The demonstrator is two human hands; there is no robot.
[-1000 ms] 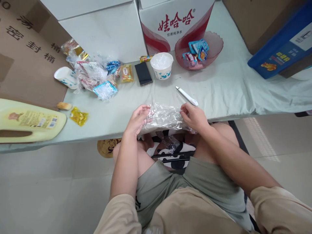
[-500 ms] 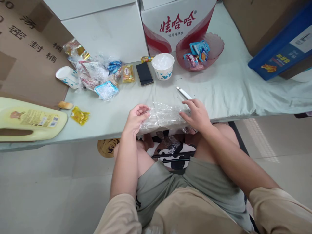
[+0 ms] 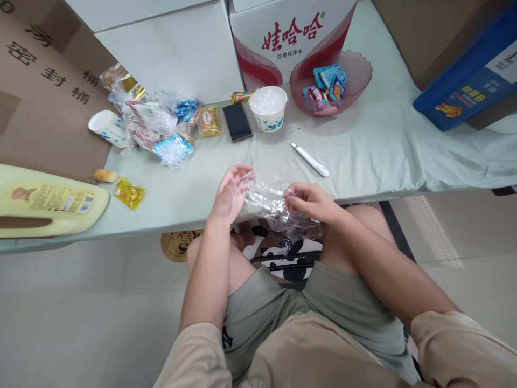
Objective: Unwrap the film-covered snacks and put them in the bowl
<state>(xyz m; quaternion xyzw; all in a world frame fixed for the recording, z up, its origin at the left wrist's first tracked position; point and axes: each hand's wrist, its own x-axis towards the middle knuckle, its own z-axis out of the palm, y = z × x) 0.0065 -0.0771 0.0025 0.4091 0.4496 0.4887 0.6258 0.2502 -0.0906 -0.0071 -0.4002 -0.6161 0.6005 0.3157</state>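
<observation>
A crumpled sheet of clear plastic film [image 3: 269, 200] stretches between my two hands at the table's front edge. My left hand [image 3: 231, 195] has its fingers half curled at the film's left end, with some film lying over the thumb side. Thumb and fingers of my right hand [image 3: 310, 201] pinch the film's right side. Loose film hangs below the edge, over my lap. Just beyond my right hand lies a white utility knife [image 3: 310, 160]. Whether the film is a bag or a flat sheet, I cannot tell.
Behind the film stand a paper cup [image 3: 269, 109] with plastic inside, a phone [image 3: 237, 122] and a pink bowl [image 3: 351, 86] of snack packets. To the left are a pile of wrappers [image 3: 151, 124], a tipped paper cup [image 3: 107, 128], a piece of bread [image 3: 105, 175] and a yellow jug [image 3: 81, 196].
My right hand has moved left and closed on the film, uncovering the knife's handle. The film has gone from spread out to bunched, and my left hand has turned more upright.
</observation>
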